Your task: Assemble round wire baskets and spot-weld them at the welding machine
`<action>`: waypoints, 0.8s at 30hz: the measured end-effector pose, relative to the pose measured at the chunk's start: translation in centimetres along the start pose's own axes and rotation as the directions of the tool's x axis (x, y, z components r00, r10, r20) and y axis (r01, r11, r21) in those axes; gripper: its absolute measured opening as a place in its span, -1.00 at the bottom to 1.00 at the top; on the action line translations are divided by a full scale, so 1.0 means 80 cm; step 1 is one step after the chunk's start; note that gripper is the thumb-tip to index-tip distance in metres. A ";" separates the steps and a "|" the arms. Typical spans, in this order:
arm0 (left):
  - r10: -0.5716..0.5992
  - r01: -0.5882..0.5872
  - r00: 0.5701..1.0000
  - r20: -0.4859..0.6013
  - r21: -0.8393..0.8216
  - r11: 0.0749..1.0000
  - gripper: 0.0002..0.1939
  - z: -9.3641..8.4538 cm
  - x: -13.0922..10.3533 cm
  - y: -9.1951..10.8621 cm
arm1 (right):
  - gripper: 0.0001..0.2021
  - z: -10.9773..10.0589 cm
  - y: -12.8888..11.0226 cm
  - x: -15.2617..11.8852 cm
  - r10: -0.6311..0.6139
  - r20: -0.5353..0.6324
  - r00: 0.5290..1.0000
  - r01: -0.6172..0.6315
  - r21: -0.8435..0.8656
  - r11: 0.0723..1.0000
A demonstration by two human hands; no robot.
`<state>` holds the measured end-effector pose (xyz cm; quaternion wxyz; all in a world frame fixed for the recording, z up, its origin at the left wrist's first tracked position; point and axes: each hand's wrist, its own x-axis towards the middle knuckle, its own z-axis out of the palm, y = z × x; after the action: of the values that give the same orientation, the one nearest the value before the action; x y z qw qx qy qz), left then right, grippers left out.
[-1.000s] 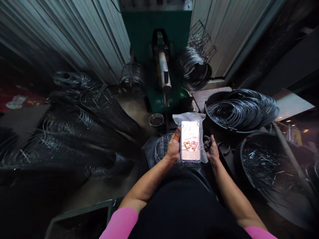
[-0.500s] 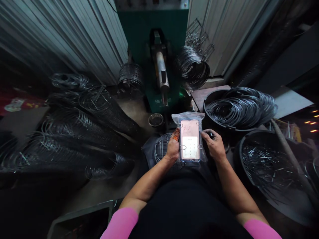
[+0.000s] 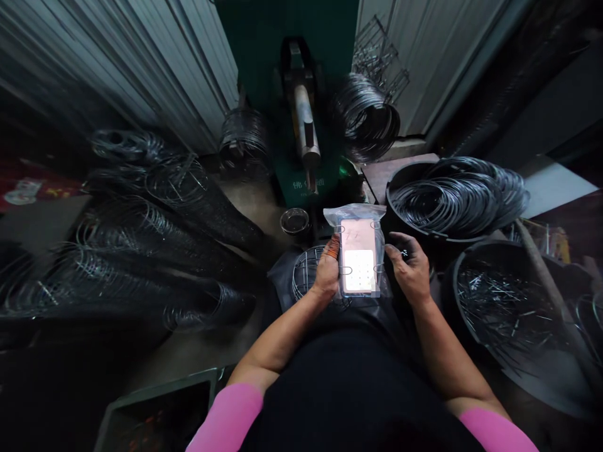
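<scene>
A smartphone in a clear plastic bag is lit up, with a white keypad panel low on its pink screen. My left hand is closed on the phone's left side through the bag. Just off the right edge, my right hand has its thumb and fingers apart, with dark stains on the fingers and nothing visible in them. Under the phone, a round wire grid rests on dark cloth at my lap, partly hidden by my left hand.
Ahead stands a green machine with a metal arm. Wire rings fill a black tub at right, beside a tub of short wire pieces. Stacked wire rings lie left. A small cup sits before the machine.
My right hand has opened, its fingers spreading away from the phone's edge. The view has tilted slightly down. My left hand keeps its hold on the phone.
</scene>
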<state>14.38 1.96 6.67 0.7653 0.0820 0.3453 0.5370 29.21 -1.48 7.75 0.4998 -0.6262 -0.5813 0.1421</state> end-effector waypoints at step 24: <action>0.016 -0.016 1.000 0.008 0.041 0.999 -0.78 0.006 -0.006 -0.002 | -0.51 -0.034 -0.019 -0.059 -0.481 0.483 0.732 0.672 -0.400 0.622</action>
<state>14.72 1.61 7.14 0.7605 0.1026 0.3528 0.5355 29.06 -7.08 8.31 0.2115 -0.4850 -0.8426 -0.0997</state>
